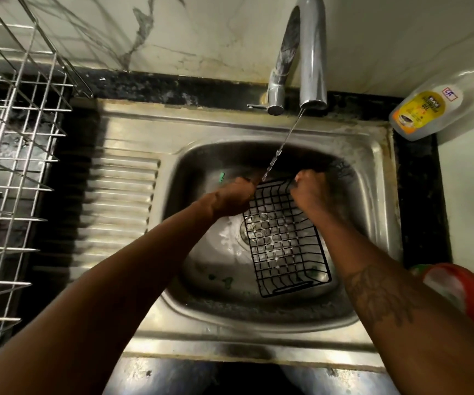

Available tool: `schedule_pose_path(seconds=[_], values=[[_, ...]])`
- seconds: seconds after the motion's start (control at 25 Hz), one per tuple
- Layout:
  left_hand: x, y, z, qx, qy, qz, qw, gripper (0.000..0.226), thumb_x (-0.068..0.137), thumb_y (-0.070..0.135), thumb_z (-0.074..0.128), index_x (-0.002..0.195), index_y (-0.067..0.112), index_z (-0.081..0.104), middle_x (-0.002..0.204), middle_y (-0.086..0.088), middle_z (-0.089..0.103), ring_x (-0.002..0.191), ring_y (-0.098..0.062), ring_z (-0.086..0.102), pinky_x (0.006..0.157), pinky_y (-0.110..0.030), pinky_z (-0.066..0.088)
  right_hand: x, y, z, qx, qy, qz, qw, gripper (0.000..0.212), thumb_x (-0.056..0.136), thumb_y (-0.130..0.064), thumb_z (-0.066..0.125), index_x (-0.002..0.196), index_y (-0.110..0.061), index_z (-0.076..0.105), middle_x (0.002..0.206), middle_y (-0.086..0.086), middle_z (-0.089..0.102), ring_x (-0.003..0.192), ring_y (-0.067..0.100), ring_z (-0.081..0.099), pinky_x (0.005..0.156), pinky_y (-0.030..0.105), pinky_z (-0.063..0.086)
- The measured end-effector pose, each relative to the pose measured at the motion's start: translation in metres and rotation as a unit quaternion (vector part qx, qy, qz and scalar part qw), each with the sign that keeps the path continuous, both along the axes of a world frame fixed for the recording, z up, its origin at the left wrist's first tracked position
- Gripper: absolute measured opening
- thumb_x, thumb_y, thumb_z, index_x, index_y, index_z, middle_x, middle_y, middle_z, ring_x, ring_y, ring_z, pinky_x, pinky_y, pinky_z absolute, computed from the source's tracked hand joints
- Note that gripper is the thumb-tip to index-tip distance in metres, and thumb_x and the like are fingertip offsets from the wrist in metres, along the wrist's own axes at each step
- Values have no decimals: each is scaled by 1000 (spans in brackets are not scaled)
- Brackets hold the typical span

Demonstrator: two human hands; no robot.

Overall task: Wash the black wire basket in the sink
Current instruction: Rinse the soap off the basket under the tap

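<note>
The black wire basket stands tilted in the steel sink, its lower end resting near the front of the bowl. Soap foam clings to its mesh. My left hand grips the basket's upper left corner. My right hand is closed on the upper right corner. A thin stream of water runs from the chrome tap and lands on the basket's top edge between my hands.
A steel wire dish rack stands on the black counter at the left, beside the ribbed drainboard. A clear bottle with a yellow label lies at the back right. A red and white tub sits at the right edge.
</note>
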State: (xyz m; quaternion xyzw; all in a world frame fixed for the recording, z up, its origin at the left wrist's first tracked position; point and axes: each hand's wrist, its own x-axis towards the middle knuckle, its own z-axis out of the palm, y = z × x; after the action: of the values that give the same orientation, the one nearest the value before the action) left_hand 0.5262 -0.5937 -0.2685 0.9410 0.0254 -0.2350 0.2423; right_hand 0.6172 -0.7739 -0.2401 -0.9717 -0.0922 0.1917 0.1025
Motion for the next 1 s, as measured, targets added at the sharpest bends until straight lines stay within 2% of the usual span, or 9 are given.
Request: schedule_pose_path(seconds=[0.2,0.32,0.48,0.64,0.72,0.8,0.84,0.92,1.0], values=[[21,-27,29,46,-55,-35,997,29,97,9,45,119,4,64,111,-20,68,99,-36,68,80,-36,53,-15,25,-3,26,16,50,998,14,94,-17,59,104,-18,70,102,10,70,76,21,50,63,27,40],[26,-30,30,37,-45,-5,998,29,99,16,45,120,13,66,106,-18,69,92,-34,68,73,-35,52,-10,17,1,51,17,37,998,15,97,-19,60,106,-18,73,103,9,67,90,27,60,71,31,45],[12,-14,33,69,-17,41,997,24,97,15,47,105,4,66,106,-21,66,94,-37,65,77,-37,50,-11,14,7,88,-17,27,996,12,97,-22,64,103,-15,71,88,1,52,80,18,55,68,29,45],[-4,6,30,84,-32,99,991,17,83,12,55,72,5,66,74,-19,66,77,-40,66,63,-35,46,-38,35,-11,217,-46,52,974,9,88,-25,74,83,-18,73,87,1,69,77,16,64,69,27,53],[-16,5,23,79,-54,140,985,18,86,10,53,75,6,66,73,-17,64,70,-35,62,61,-35,42,-50,44,-11,275,-86,3,957,13,89,-25,73,86,-12,74,93,0,68,78,10,60,70,21,49],[-29,1,12,28,-91,239,966,23,98,16,46,93,5,65,75,-13,62,65,-28,56,59,-33,40,-60,49,-10,303,-125,11,945,15,91,-26,72,87,-12,73,90,-3,66,74,8,58,66,15,45],[-34,-1,4,-10,-101,294,950,27,104,23,39,101,7,61,76,-9,60,64,-23,55,57,-32,41,-62,48,-13,316,-113,18,942,17,92,-28,72,84,-14,73,85,-4,66,70,8,58,63,15,45],[-39,-5,-8,-46,-111,367,922,37,108,36,29,110,10,55,81,-8,60,63,-20,57,53,-30,45,-60,41,-24,330,20,-31,943,18,94,-33,70,82,-20,73,78,-3,70,68,12,65,61,23,53],[-36,-9,-13,-52,-130,398,907,39,108,38,29,102,11,56,79,-7,59,60,-16,56,46,-26,43,-55,26,-46,291,134,-81,944,12,97,-30,66,89,-24,73,84,0,73,75,15,71,63,31,59]])
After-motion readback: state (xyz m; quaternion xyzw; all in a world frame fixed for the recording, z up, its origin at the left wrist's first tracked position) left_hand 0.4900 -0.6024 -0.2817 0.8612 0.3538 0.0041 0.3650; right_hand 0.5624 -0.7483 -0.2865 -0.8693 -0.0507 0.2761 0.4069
